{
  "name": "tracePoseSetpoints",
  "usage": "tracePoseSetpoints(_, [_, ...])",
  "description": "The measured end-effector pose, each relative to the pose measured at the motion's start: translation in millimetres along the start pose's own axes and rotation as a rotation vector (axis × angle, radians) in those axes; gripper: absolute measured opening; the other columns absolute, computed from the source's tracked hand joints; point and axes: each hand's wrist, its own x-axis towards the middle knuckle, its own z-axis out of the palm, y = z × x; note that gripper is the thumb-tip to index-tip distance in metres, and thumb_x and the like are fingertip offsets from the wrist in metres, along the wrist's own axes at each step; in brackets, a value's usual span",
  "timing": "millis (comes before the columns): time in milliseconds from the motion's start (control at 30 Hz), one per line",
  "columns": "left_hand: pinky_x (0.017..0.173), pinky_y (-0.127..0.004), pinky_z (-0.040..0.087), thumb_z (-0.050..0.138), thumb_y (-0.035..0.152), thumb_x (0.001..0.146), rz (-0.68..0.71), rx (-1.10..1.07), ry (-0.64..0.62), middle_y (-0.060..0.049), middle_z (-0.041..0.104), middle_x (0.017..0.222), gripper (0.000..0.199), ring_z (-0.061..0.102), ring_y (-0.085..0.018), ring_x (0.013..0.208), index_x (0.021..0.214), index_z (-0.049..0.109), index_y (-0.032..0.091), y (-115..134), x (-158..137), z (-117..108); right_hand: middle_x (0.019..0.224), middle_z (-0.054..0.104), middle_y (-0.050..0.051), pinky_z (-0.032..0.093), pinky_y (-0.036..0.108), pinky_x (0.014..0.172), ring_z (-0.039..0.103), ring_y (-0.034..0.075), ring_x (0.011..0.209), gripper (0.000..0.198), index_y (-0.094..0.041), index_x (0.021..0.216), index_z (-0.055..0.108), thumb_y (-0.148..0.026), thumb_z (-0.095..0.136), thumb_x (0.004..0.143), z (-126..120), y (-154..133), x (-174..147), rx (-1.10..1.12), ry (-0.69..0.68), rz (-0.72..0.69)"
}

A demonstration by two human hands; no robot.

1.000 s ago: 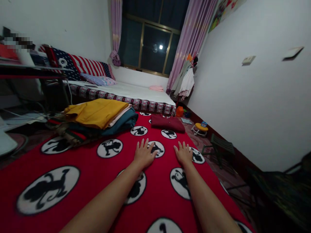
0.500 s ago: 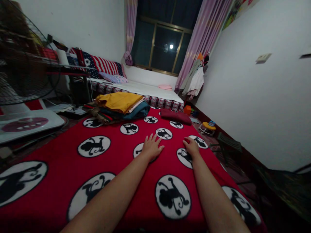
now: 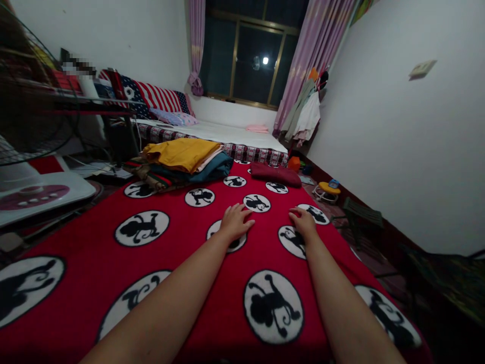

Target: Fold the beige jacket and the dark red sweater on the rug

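Observation:
A red blanket point(image 3: 197, 237) with white circles and black monkey figures is spread flat below both arms. My left hand point(image 3: 235, 222) rests palm down near its middle, fingers stretched forward, holding nothing. To the right, my right hand point(image 3: 303, 222) lies over the same blanket beside a monkey circle, its fingers loosely extended with nothing in them. Beyond the hands, a folded dark red garment point(image 3: 276, 174) lies at the far right of the blanket. A stack of folded clothes sits at the far left, with a mustard yellow garment point(image 3: 182, 154) on top and a teal one point(image 3: 214, 169) underneath.
A fan point(image 3: 34, 187) stands close at the left, beside a cluttered side table point(image 3: 109, 108). Behind is a bed point(image 3: 227, 126) under a window. On the right are a small yellow stool point(image 3: 329, 188), a dark folding stool point(image 3: 361, 212) and hanging clothes point(image 3: 306, 119).
The view has shifted slightly. Both hands remain on the blanket, with the right hand's fingers a little more extended. The clothes lie as before.

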Motion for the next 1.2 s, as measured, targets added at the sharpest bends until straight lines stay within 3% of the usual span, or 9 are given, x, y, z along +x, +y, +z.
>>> tracePoseSetpoints(1200, [0.113, -0.047, 0.027, 0.055, 0.044, 0.088, -0.011, -0.021, -0.015, -0.009, 0.047, 0.145, 0.045, 0.038, -0.029, 0.135, 0.128, 0.06, 0.025, 0.7, 0.3, -2.3, 0.116, 0.069, 0.008, 0.044, 0.037, 0.098, 0.061, 0.024, 0.111, 0.027, -0.022, 0.096, 0.075, -0.029, 0.058, 0.076, 6.1, 5.2, 3.8, 0.052, 0.068, -0.026])
